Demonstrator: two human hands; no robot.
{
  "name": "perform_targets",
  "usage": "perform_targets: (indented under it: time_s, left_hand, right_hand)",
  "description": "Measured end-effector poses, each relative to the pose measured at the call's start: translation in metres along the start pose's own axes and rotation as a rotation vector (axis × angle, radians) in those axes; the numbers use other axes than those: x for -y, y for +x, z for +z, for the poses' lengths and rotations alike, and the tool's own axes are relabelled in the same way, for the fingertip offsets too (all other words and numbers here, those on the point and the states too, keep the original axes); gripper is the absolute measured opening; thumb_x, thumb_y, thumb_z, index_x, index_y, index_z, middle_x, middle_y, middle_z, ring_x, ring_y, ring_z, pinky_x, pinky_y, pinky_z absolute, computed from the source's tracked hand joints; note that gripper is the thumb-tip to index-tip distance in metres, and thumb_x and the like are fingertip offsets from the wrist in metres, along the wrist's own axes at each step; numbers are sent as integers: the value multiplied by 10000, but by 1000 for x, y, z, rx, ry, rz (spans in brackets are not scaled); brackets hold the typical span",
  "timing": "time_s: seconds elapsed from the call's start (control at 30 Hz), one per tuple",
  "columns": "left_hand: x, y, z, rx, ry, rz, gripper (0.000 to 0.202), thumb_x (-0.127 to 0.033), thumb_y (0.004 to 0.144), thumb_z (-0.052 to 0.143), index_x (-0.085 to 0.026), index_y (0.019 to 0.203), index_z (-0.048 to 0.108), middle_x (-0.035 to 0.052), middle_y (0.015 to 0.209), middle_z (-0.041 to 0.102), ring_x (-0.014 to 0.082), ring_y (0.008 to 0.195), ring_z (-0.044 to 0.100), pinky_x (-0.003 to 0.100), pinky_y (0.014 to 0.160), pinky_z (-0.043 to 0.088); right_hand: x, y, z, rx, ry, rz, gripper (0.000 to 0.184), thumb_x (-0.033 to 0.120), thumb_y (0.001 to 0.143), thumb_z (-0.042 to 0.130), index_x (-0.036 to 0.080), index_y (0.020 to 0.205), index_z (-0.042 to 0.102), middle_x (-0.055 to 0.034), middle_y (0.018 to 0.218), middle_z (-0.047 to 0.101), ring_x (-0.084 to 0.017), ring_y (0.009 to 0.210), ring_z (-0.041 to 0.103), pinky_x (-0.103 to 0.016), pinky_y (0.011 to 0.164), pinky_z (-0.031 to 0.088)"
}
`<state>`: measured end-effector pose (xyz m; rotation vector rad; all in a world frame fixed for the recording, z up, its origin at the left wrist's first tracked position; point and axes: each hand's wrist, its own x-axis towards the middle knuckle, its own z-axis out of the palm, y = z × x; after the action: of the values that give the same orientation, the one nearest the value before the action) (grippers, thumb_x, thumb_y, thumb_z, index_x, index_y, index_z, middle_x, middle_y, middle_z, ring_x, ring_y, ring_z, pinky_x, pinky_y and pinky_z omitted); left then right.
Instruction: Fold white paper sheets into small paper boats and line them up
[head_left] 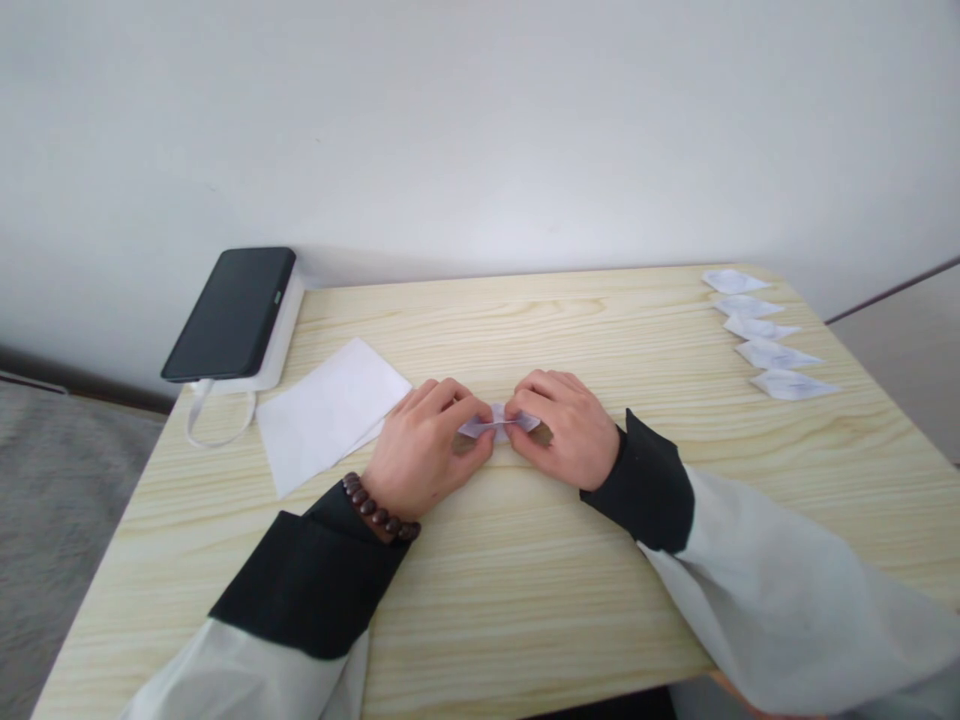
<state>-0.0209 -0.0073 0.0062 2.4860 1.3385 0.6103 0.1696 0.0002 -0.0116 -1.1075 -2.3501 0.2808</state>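
A small folded piece of white paper [496, 423] lies on the light wooden table [525, 590] near its middle. My left hand [424, 447] pinches the paper's left end, fingers curled; a dark bead bracelet circles that wrist. My right hand [564, 425] pinches the right end the same way. Both hands rest on the tabletop and cover most of the paper. A flat white sheet [326, 412] lies just left of my left hand.
A black phone [232, 310] rests on a white box [281, 345] with a cord at the table's back left corner. Several folded white paper pieces [765, 335] sit in a row at the back right. A white wall stands behind the table.
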Motion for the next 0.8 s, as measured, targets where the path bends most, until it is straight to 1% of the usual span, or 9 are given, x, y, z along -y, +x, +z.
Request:
perform_targets:
  time_s: [0.13, 0.3, 0.43, 0.63, 0.7, 0.8]
  left_hand:
    - [1, -1, 1, -20, 5, -12, 134, -229, 810, 568, -169, 891, 655, 58, 865, 625, 198, 809, 563, 338, 743, 473]
    - [0, -1, 1, -28, 7, -7, 187, -244, 809, 576, -198, 961, 675, 48, 866, 630, 186, 799, 566, 321, 734, 473]
    - [-1, -2, 1, -32, 31, -24, 174, -271, 805, 589, -206, 928, 694, 45, 850, 630, 184, 785, 563, 316, 718, 468]
    - [0, -1, 3, -24, 67, -38, 148, -283, 807, 591, -197, 868, 695, 50, 848, 626, 198, 778, 555, 339, 711, 457]
    - [3, -1, 3, -10, 36, -25, 145, -276, 811, 590, -192, 874, 689, 51, 848, 624, 200, 792, 557, 340, 723, 459]
    - [11, -1, 2, 2, -71, 19, 181, -297, 829, 582, -198, 949, 675, 47, 855, 618, 185, 808, 570, 313, 735, 471]
  right_hand:
    - [-1, 0, 0, 8, 13, 5, 56, 193, 788, 551, 183, 792, 605, -39, 843, 597, -182, 800, 556, -325, 768, 398]
    - [-1, -2, 0, -5, -2, 8, 107, 210, 789, 552, 180, 872, 612, -42, 871, 609, -191, 824, 562, -333, 788, 404]
    - [0, -2, 0, -6, -40, 19, 131, 238, 799, 551, 177, 886, 629, -46, 888, 608, -197, 833, 566, -341, 797, 409]
    - [4, -1, -2, 11, -95, 27, 138, 242, 784, 563, 190, 883, 643, -43, 908, 604, -198, 812, 570, -348, 780, 414]
    - [4, -1, -2, 9, -94, 24, 134, 244, 784, 569, 189, 881, 644, -46, 905, 606, -199, 808, 571, -351, 774, 416]
    - [-3, -1, -2, -7, -45, -5, 140, 282, 812, 579, 183, 883, 649, -54, 883, 611, -196, 807, 576, -353, 777, 423]
